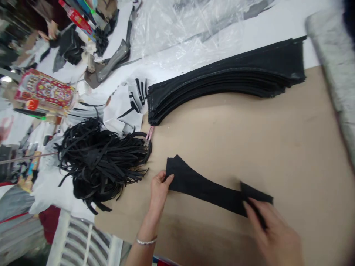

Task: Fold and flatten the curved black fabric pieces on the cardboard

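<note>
A curved piece of black fabric (pixel 205 188) lies over the brown table surface between my hands. My left hand (pixel 161 188) pinches its left end, thumb on top. At the right end, my right hand (pixel 273 229) is closed on the fabric and slightly blurred, with a flap of the cloth standing folded up beside the fingers. Beyond them rests a thick stack of black fabric pieces (pixel 227 77) with a similar curved edge. Left of my left hand sits a heap of black fabric strips (pixel 102 159), and a small pink clip (pixel 149 133) lies by its edge.
Clear plastic sheeting (pixel 188 29) covers the back of the table. White pieces with black stripes (pixel 124 107), a red patterned box (pixel 44 88) and a red bottle (pixel 76 16) stand to the left. Another person's hand (pixel 50 31) shows at upper left. A white plastic chair (pixel 83 240) is below.
</note>
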Available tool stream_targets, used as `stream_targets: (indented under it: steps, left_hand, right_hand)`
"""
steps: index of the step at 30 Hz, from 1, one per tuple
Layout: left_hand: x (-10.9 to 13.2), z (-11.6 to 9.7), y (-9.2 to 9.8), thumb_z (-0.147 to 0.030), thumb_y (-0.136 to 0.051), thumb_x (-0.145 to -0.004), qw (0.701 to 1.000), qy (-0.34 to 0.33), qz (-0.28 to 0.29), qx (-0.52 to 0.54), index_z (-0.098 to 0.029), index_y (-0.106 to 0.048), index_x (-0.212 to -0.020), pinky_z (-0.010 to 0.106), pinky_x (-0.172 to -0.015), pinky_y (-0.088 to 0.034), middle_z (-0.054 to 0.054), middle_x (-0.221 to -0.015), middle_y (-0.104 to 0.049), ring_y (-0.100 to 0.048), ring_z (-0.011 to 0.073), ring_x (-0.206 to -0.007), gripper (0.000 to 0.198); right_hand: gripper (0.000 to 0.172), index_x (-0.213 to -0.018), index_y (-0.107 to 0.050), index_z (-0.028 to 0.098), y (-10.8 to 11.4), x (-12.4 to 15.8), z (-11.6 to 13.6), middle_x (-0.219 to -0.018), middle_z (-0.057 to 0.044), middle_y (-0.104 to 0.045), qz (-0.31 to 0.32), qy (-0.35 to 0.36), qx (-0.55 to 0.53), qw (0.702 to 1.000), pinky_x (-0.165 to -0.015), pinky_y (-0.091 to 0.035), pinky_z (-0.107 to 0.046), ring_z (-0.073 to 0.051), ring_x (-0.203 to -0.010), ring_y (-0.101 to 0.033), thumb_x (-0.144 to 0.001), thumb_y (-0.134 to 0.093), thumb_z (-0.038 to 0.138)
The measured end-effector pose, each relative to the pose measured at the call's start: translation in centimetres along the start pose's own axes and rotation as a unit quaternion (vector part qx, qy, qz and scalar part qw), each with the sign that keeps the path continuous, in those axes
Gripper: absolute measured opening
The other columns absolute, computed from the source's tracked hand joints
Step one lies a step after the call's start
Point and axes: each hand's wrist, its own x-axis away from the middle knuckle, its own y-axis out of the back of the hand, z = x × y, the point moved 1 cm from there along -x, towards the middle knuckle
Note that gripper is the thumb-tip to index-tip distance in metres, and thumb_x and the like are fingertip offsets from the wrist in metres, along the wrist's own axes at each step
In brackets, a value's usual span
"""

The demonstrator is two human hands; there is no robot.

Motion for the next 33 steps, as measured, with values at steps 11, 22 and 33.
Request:
stream_targets:
  steps: [11,22,33]
  left_hand:
    - [0.1,-0.5,-0.3,-0.039,-0.082,-0.054,0.999,0.03,0.016,-0.007,-0.014,-0.066,-0.068,0.025,-0.066,-0.048,0.002,-0.069,-0.071,-0.061,0.0142,-0.065,0.032]
    - [-0.4,0.4,0.2,-0.039,-0.081,-0.059,0.999,0.019,0.025,-0.028,-0.014,-0.066,-0.071,0.023,-0.063,-0.048,0.002,-0.072,-0.072,-0.062,0.014,-0.065,0.031]
    - [-0.3,0.3,0.3,-0.041,-0.082,-0.057,0.999,0.023,0.041,-0.028,-0.011,-0.07,-0.087,0.03,-0.077,-0.053,0.007,-0.086,-0.076,-0.068,0.0194,-0.079,0.044]
  right_hand:
    - [0.024,-0.115,-0.059,0.017,-4.1,0.0,3.9,-0.092,-0.006,-0.063,0.013,0.086,0.063,0.994,-0.074,-0.04,-0.035,-0.019,-0.078,-0.054,-0.098,-0.045,0.026]
    - [0.021,-0.115,-0.057,0.015,-4.2,0.0,3.9,-0.092,-0.006,-0.06,0.014,0.089,0.055,0.994,-0.074,-0.037,-0.034,-0.02,-0.082,-0.053,-0.097,-0.047,0.022]
    - [0.014,-0.104,-0.058,0.017,-3.9,-0.1,4.3,-0.089,-0.004,-0.058,-0.005,0.083,0.041,0.996,-0.074,-0.037,-0.033,-0.019,-0.079,-0.05,-0.097,-0.047,0.02]
